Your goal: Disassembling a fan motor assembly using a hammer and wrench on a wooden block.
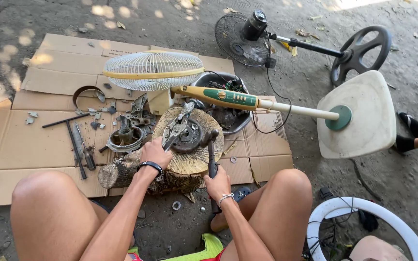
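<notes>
Motor part (pixel 189 137) on stump (pixel 189 162), both hands tooled.
Left hand (pixel 155 153) clenched on pliers (pixel 176 129), long axis pointing up-right, away from person. Right hand (pixel 217 184) grips hammer (pixel 212 152) handle, head at the part.

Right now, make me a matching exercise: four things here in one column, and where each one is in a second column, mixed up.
Things:
1. pliers
2. hammer
3. black fan
4. washer

Places:
A. on the dirt between the knees
B. in the left hand, over the stump
C. lying on the ground beyond the cardboard
D. in the right hand

Pairs: 1-B, 2-D, 3-C, 4-A
</notes>
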